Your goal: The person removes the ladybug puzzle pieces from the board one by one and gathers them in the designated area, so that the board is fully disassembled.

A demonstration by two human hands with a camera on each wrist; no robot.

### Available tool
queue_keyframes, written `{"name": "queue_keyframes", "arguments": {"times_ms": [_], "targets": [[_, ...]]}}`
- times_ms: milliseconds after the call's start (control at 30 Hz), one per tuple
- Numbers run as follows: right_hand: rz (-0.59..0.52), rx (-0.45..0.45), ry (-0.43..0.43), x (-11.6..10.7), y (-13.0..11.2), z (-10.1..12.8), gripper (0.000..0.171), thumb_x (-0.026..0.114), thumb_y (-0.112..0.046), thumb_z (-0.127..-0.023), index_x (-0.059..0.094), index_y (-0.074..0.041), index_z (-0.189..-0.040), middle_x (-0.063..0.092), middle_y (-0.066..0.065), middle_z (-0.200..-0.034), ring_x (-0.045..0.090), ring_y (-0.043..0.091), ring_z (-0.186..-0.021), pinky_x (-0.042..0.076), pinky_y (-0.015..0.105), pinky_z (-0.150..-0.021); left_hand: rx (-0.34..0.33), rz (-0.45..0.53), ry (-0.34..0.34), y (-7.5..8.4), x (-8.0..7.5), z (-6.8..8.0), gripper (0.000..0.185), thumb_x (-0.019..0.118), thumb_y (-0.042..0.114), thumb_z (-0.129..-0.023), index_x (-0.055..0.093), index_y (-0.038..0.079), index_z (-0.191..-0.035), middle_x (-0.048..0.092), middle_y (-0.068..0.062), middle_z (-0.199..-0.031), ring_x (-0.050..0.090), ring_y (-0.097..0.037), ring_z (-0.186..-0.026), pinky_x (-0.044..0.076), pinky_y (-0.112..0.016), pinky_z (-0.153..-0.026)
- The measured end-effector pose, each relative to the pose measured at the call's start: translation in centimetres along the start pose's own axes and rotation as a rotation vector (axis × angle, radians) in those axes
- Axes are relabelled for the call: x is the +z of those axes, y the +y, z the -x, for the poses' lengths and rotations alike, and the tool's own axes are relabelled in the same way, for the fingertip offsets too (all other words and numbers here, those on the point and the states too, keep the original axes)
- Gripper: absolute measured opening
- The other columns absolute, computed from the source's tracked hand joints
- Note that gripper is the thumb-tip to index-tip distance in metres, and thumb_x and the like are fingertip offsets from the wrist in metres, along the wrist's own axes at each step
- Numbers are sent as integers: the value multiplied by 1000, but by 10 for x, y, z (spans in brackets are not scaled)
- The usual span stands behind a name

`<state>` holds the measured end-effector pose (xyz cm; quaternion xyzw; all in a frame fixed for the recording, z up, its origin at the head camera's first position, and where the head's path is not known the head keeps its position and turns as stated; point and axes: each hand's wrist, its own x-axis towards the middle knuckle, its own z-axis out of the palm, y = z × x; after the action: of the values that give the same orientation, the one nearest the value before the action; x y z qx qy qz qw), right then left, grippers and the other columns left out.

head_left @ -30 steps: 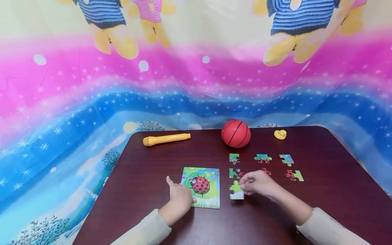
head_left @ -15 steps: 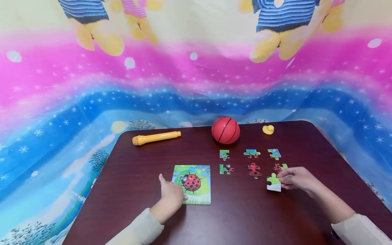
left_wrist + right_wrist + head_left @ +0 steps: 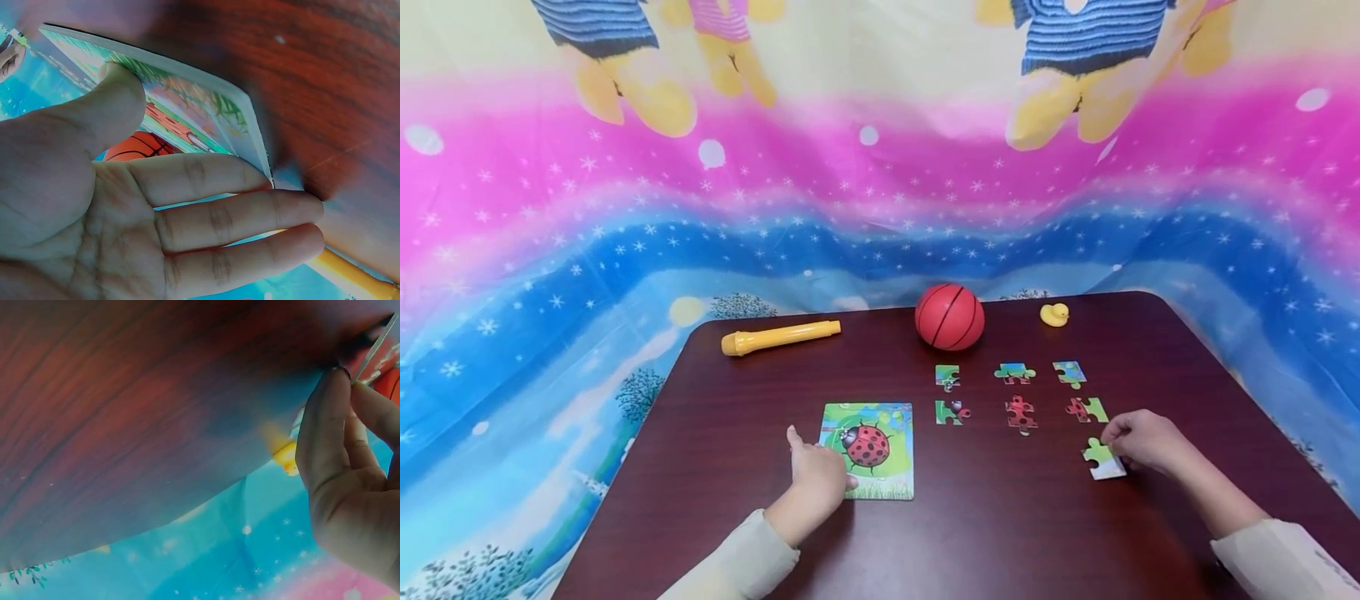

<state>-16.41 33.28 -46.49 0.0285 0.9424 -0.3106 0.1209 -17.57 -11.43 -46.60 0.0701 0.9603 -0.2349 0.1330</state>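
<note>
Puzzle piece [image 3: 1102, 460], green above and pale below, lies flat or nearly flat on the table [image 3: 1000, 542] toward its right edge, at the near end of the right-hand column of loose pieces. The right hand [image 3: 1142, 440] pinches its right side between thumb and fingertips; in the right wrist view the fingers [image 3: 325, 425] are closed on a thin edge right at the table surface.

Six more pieces lie just beyond in two rows of three; the nearest, a red-and-green piece [image 3: 1086, 409], sits close to the held one but apart from it.

The left hand [image 3: 816, 475] rests with nearly straight fingers on the near left corner of the ladybird board [image 3: 871, 450], thumb [image 3: 119, 100] against the board's edge, gripping nothing.

Along the far edge stand a red ball [image 3: 950, 317], a yellow duck [image 3: 1054, 314] and, further left, a yellow torch [image 3: 778, 337].

Risks, as judged from this layout:
- The pinch takes only one margin, so the piece could pivot or slip if lifted quickly.
- A sweep of the right hand or sleeve [image 3: 1285, 558] could scatter the neighbouring pieces.
- The held piece lies fairly near the right edge; a push outward might send it off.
- The board is only pressed down; easing that pressure would let it slide.
- The ball could roll if the table is jolted.
</note>
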Motion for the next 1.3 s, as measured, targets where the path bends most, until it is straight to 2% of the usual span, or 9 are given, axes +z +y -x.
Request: {"name": "queue_keyframes", "arguments": {"times_ms": [133, 300, 500, 667, 800, 967, 1100, 1200, 1300], "targets": [[125, -31, 57, -3, 4, -1, 14, 56, -3, -80, 69, -2, -85, 62, 2, -75, 51, 15, -59, 42, 31, -55, 5, 4, -6, -2, 1, 0, 69, 47, 71, -80, 72, 13, -108, 67, -5, -116, 58, -28, -114, 17, -57, -110], [242, -69, 186, -1, -1, -4, 12, 55, -4, -79, 67, -6, -78, 61, 5, -74, 49, 18, -64, 41, 34, -57, -7, -2, -13, -7, 0, -2, 66, 48, 72, -79, 75, 15, -98, 71, -5, -102, 62, -27, -109, 17, -58, -110], [255, -98, 284, 12, -24, -5, 14, 60, -11, -84, 67, -2, -93, 61, 17, -90, 54, 22, -68, 44, 40, -54, -23, -6, -30, -9, -1, -3, 69, 47, 74, -77, 76, 14, -95, 72, -3, -98, 63, -27, -106, 16, -57, -110], [269, -162, 349, 29, -53, -5, 12, 63, -15, -84, 69, -8, -91, 61, 11, -88, 51, 17, -62, 41, 34, -50, -26, -3, -30, -7, -2, -2, 68, 48, 74, -77, 76, 14, -96, 72, -3, -99, 62, -25, -108, 19, -56, -110], [282, -242, 404, 37, -73, -6, 7, 66, -14, -82, 70, -11, -88, 62, 4, -82, 54, 19, -63, 43, 35, -52, -22, 30, -3, -3, -2, 0, 68, 50, 72, -77, 75, 13, -98, 70, -4, -106, 60, -28, -111, 24, -54, -109], [272, -351, 413, 57, -103, -11, 6, 69, -15, -80, 71, -14, -86, 59, -2, -77, 47, 11, -57, 39, 31, -52, -38, 52, 47, 1, 3, 0, 69, 52, 71, -76, 74, 10, -100, 69, -8, -110, 59, -29, -113, 25, -54, -108], [290, -437, 382, 80, -129, -15, 4, 72, -16, -79, 71, -18, -82, 58, -8, -74, 50, 9, -60, 42, 33, -59, -47, 46, 65, 3, 6, 3, 78, 50, 71, -77, 66, 7, -118, 62, -11, -123, 52, -31, -122, 24, -54, -109], [307, -500, 357, 96, -146, -19, 4, 73, -16, -78, 71, -19, -80, 57, -10, -73, 52, 7, -63, 44, 33, -61, -43, 134, 67, 1, 7, 6, 84, 53, 67, -79, 50, 4, -136, 48, -13, -140, 42, -31, -131, 24, -57, -108], [320, -555, 330, 112, -166, -25, 4, 73, -16, -77, 72, -19, -79, 59, -10, -73, 56, 9, -67, 45, 33, -63, -42, 248, 58, -2, 9, 6, 85, 56, 62, -80, 42, 7, -142, 38, -11, -148, 36, -27, -135, 25, -62, -104]]}}
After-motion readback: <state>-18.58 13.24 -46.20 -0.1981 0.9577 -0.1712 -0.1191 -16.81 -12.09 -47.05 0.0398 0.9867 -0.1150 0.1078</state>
